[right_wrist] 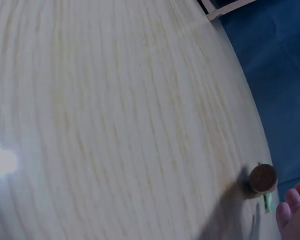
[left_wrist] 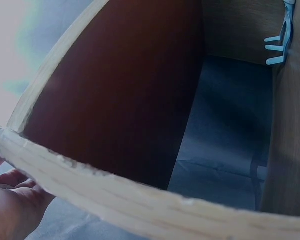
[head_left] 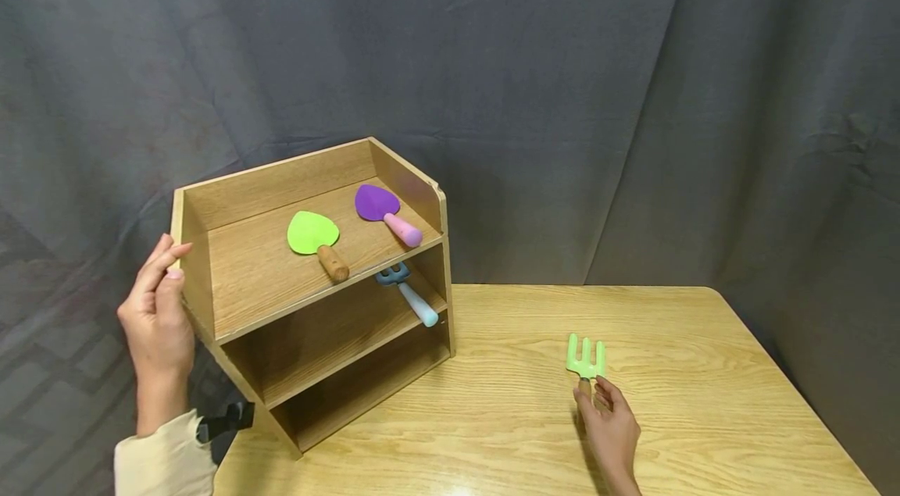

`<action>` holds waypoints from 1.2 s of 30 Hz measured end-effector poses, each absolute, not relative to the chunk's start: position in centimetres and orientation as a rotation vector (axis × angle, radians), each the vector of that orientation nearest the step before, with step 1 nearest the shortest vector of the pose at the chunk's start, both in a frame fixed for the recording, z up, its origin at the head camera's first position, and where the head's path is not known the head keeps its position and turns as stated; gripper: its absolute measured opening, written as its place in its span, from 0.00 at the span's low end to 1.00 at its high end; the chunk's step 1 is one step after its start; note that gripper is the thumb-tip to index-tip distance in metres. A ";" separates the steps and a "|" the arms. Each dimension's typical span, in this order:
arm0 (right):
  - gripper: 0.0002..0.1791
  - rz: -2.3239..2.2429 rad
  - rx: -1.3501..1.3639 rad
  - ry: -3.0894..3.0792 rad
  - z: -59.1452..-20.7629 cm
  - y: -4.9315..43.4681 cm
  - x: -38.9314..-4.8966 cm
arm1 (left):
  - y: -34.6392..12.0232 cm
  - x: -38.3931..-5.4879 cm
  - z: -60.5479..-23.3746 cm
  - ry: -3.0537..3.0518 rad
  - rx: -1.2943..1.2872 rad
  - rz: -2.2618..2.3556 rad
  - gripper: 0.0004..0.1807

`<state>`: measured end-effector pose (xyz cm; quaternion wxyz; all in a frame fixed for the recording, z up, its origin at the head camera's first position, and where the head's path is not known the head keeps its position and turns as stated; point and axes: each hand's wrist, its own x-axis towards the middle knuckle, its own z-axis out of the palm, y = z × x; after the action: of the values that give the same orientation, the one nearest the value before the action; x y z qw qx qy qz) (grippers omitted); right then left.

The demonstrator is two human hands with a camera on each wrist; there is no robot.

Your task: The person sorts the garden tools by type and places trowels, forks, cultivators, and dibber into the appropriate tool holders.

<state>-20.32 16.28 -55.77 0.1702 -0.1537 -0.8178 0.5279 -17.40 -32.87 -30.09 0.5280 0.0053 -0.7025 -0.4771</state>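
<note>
My left hand (head_left: pixel 158 316) is at the outer left side of a small wooden shelf (head_left: pixel 239 316), its fingers resting against the panel's front edge. In the left wrist view, part of that hand (left_wrist: pixel 15 205) shows outside the panel. My right hand (head_left: pixel 610 429) pinches the wooden handle of a green hand fork (head_left: pixel 585 362) low over the table. The right wrist view shows the end of the fork's handle (right_wrist: pixel 263 178) beside several fingertips; the thumb is hidden there. A green trowel (head_left: pixel 312 233) and a purple trowel (head_left: pixel 377 202) lie on the top shelf.
A blue hand fork (head_left: pixel 418 302) lies on the middle shelf, its handle sticking out over the front. The wooden table (head_left: pixel 506 418) extends to the right of the shelf. Behind it hangs a grey curtain (head_left: pixel 534 105).
</note>
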 end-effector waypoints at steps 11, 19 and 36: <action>0.29 1.499 -0.493 -2.346 -56.9 16.2 -20.1 | -32.8 -17.3 -30.1 -1.686 0.019 -1.133 0.19; 0.27 1.417 -0.548 -2.310 -57.8 16.2 -20.2 | -32.8 -17.4 -30.1 -1.687 0.018 -1.136 0.19; 0.27 1.404 -0.578 -2.307 -58.6 15.9 -20.3 | -32.8 -17.4 -30.1 -1.677 0.026 -1.154 0.19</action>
<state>-20.28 15.85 -58.62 0.1889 -0.2055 -0.8203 0.4992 -17.38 -32.82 -30.12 0.5249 0.0110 -0.7011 -0.4825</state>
